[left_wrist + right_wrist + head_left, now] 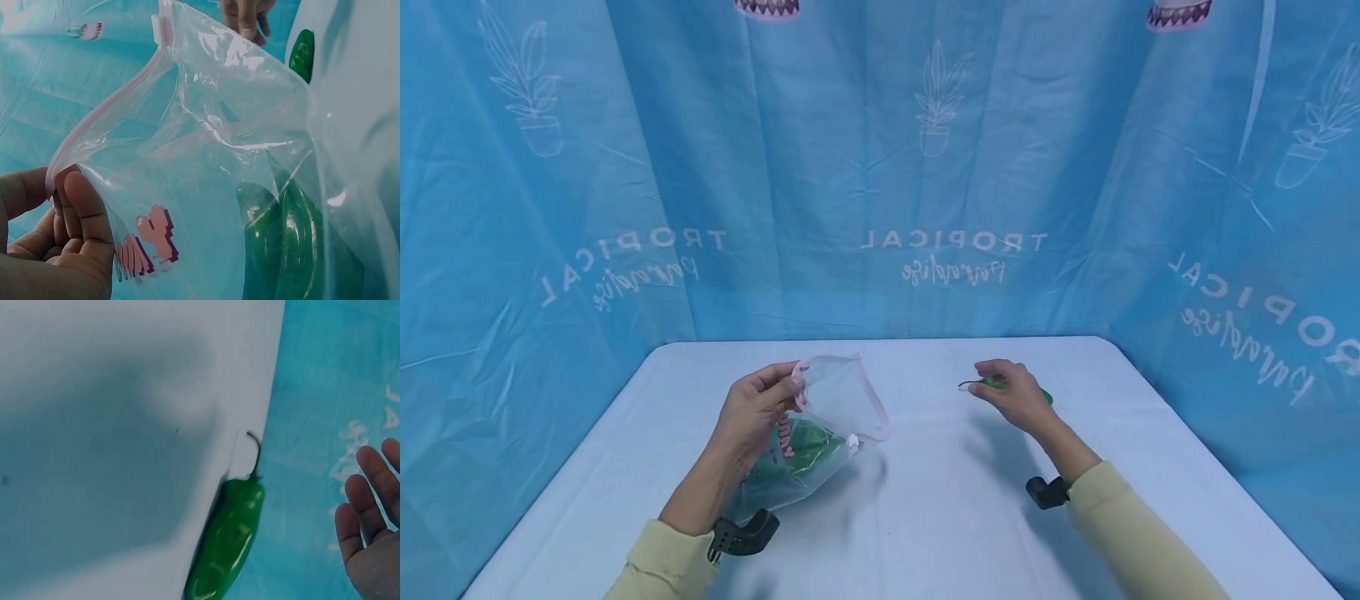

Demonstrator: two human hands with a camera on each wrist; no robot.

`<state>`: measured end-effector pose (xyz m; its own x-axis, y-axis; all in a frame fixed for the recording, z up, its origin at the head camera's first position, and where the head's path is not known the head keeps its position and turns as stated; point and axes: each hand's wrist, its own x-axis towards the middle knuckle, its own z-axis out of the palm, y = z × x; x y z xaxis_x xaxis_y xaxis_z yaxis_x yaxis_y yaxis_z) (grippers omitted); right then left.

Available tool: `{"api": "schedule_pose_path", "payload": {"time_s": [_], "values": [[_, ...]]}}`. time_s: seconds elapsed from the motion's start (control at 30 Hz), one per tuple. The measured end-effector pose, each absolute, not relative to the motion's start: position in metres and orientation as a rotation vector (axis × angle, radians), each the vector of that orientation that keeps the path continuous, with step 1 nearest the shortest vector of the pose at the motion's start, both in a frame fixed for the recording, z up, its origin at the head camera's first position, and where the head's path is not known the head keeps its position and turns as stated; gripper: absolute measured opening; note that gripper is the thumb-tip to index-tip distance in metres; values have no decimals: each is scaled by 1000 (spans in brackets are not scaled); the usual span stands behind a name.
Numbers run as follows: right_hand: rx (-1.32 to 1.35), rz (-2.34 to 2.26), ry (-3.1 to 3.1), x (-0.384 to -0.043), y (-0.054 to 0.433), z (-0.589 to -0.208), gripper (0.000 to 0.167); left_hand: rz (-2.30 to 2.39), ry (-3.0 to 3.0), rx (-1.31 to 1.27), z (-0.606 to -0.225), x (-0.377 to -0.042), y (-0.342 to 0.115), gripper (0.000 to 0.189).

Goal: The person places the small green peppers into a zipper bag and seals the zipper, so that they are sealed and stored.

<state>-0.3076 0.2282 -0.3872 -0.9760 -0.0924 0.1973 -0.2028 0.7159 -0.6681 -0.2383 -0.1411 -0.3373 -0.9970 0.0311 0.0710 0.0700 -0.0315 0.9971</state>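
Observation:
A clear zip bag (842,390) with a pink-edged mouth is held by my left hand (758,410), thumb and fingers pinching its rim. The mouth gapes toward the right. Inside lie glossy green peppers (300,237), seen through the printed plastic in the left wrist view. On the right, my right hand (1015,398) hovers over a single green chili pepper (228,540) with a thin curved stem. The fingers (365,500) look loosely extended and apart from the pepper in the right wrist view. In the head view the hand hides the pepper's middle.
A white table (917,517) lies beneath both hands. Blue printed curtains (955,183) hang behind it and along both sides. Dark wrist cameras (747,533) are strapped near the beige sleeves (1138,533).

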Motion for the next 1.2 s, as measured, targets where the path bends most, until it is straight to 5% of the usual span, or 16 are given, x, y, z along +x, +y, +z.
{"api": "schedule_pose_path", "payload": {"time_s": [1.2], "values": [[-140,1028,-2948,-338,301,-428,65,-2183,-2224,-86,-338,-237,-140,39]]}}
